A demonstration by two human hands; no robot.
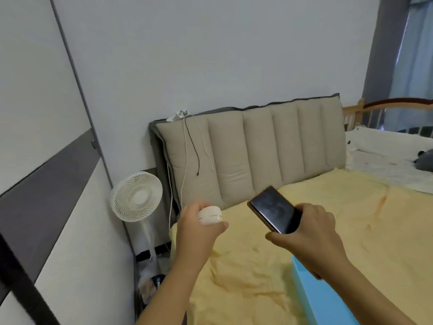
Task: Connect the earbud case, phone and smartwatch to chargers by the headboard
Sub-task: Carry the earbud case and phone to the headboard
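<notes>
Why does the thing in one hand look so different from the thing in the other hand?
The earbud case is white and rounded; the phone is black, flat and rectangular. The case is smaller and mostly wrapped by the left hand, while the phone sticks out well beyond the right hand. Both are held above the yellow bed, and neither is plugged in yet.

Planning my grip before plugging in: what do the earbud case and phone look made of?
Earbud case, in the left hand: probably hard plastic, glossy white, with a thin lid seam. Phone, in the right hand: dark reflective glass front, brownish edge, perhaps a case; material unclear.
</notes>
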